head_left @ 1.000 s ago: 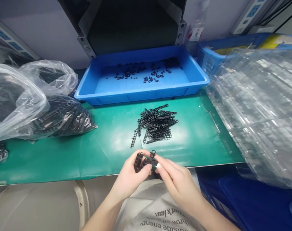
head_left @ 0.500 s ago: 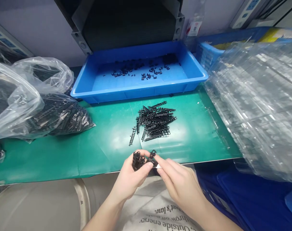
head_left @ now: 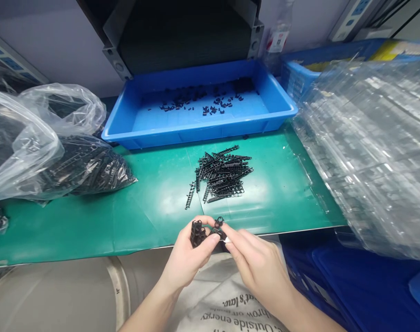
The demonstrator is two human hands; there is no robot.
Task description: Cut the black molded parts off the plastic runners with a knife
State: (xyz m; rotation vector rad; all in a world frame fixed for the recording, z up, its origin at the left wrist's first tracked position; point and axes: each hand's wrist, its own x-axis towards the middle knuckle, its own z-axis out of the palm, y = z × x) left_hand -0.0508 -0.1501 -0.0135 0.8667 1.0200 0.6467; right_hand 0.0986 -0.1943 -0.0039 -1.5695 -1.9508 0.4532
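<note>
My left hand (head_left: pixel 187 258) is closed around a small bundle of black plastic strips (head_left: pixel 197 233), held just past the near edge of the green mat (head_left: pixel 92 226). My right hand (head_left: pixel 256 263) meets it from the right, thumb and fingers pinched on a small black piece (head_left: pixel 219 224) at the end of that bundle. A loose pile of black perforated strips (head_left: pixel 223 174) lies on the mat a short way beyond both hands.
A blue tray (head_left: pixel 196 131) with several small black bits stands at the back. Clear bags of black strips (head_left: pixel 81 168) lie left. A stack of clear plastic trays (head_left: pixel 372 152) fills the right. A blue basket (head_left: pixel 300 74) sits behind it. White printed fabric (head_left: pixel 227 309) lies below my hands.
Both hands stay together at the mat's near edge with the bundle; the fingers shift slightly on it. The camera view has tipped a little. The pile has not moved.
</note>
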